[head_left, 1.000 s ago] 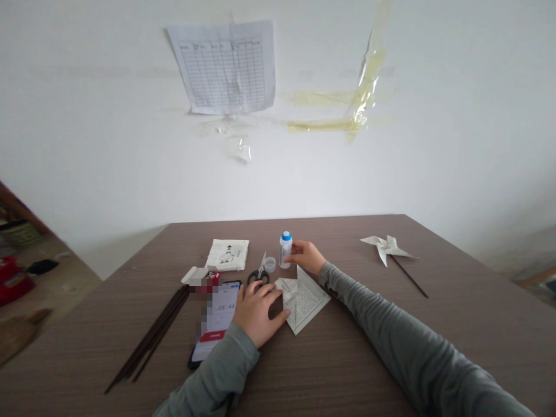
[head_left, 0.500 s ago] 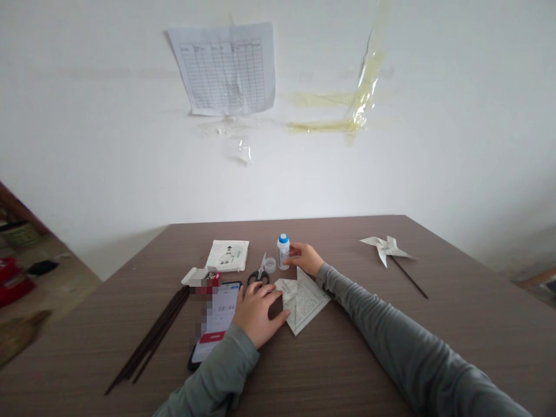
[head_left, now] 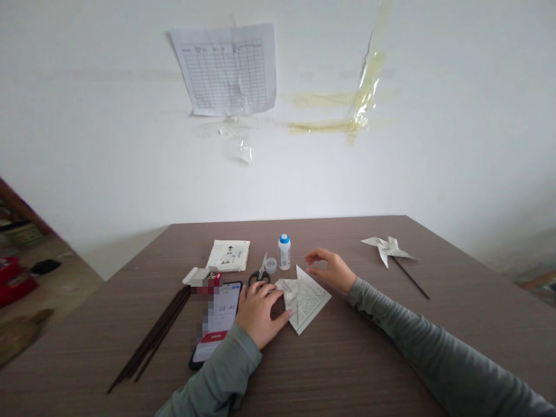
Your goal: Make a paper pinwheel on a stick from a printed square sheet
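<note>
My left hand (head_left: 261,315) rests with fingers spread, its fingertips on the left part of a folded piece of printed paper (head_left: 309,303). One corner of that paper points up toward the back, and creases run across its left side. Just right of the paper my right hand (head_left: 330,269) hovers with thumb and fingers apart, holding nothing. A white glue bottle with a blue cap (head_left: 284,255) stands upright behind the paper, apart from both hands. Black-handled scissors (head_left: 259,278) lie beyond my left fingers, next to a small clear round cap (head_left: 270,266).
Left of my hand lies a phone (head_left: 219,315) showing a timer. Dark thin sticks (head_left: 153,336), a small opened box (head_left: 200,278) and a stack of square paper (head_left: 229,256) are further left. A finished paper pinwheel (head_left: 388,249) on a stick lies at the right.
My right hand has let go of the glue bottle and moved right, toward me. The bottle stays standing in place. My left hand keeps its position on the paper.
</note>
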Motion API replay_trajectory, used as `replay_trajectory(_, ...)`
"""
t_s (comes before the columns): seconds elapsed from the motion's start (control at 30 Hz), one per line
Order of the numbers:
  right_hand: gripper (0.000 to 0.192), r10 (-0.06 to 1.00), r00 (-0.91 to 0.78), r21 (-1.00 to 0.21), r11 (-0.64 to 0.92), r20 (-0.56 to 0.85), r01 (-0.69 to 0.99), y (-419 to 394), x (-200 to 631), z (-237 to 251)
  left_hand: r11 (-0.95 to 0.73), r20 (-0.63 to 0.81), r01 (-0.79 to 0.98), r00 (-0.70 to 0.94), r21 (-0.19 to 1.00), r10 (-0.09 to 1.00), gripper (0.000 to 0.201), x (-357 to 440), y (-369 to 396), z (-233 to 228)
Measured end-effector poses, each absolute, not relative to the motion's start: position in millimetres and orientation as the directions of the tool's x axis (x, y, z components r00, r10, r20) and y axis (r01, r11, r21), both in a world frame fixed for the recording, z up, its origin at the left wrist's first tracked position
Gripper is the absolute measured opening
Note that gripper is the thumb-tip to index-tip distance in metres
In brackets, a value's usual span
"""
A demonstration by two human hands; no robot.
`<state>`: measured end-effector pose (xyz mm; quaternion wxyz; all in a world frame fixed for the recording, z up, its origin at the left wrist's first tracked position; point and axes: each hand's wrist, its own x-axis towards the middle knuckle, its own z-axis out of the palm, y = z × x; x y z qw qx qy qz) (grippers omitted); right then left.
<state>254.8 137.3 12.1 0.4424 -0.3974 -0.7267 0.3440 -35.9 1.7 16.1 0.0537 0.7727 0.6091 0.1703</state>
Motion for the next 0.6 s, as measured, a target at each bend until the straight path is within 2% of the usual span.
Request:
replay_trajectory(0.07,0.023,0.775,-0.470,-0.735,0.597,0.423,0.323,118,268,13,-0.257,0.195,0.920,0.205,0.296,0.959,0.048,-36,2,17)
replay_trajectory(0.13,0.016,0.735,-0.534,-0.701,0.635,0.418,0.326,101,277,13,-0.260,0.188,0.916,0.209,0.305,0.960,0.049,-34,2,18)
replay_trajectory(0.27,0.011,0.628,-0.669,-0.541,0.750,0.399,0.381,72,282,8,-0.259,0.210,0.913,0.200,0.314,0.957,0.051,-31,2,17)
replay_trajectory(0.5,0.023,0.561,-0.711,-0.300,0.828,0.423,0.475,52,269,0,-0.261,0.242,0.913,0.190,0.312,0.952,0.047,-31,4,15)
replay_trajectory(0.6,0.026,0.548,-0.712,-0.245,0.836,0.439,0.491,51,267,-2,-0.267,0.230,0.912,0.200,0.312,0.952,0.045,-29,4,17)
